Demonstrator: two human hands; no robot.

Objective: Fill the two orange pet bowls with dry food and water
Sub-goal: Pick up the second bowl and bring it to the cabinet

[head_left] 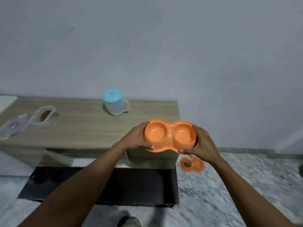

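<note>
I see both arms outstretched, left hand [137, 136] and right hand [202, 145] gripping the empty double bowl [168, 135] by its ends; the tub [44, 116] seems to hold kibble.

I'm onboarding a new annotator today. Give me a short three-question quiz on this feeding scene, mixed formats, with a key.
1. True or false: both hands hold the orange double bowl.
2. Which item wears a blue lid? A) jug B) food container C) floor bowl
3. Fill in: the second orange bowl lies on the ____.

Key: 1 true, left hand and right hand grip its ends. 2 A, the jug. 3 floor.
</note>
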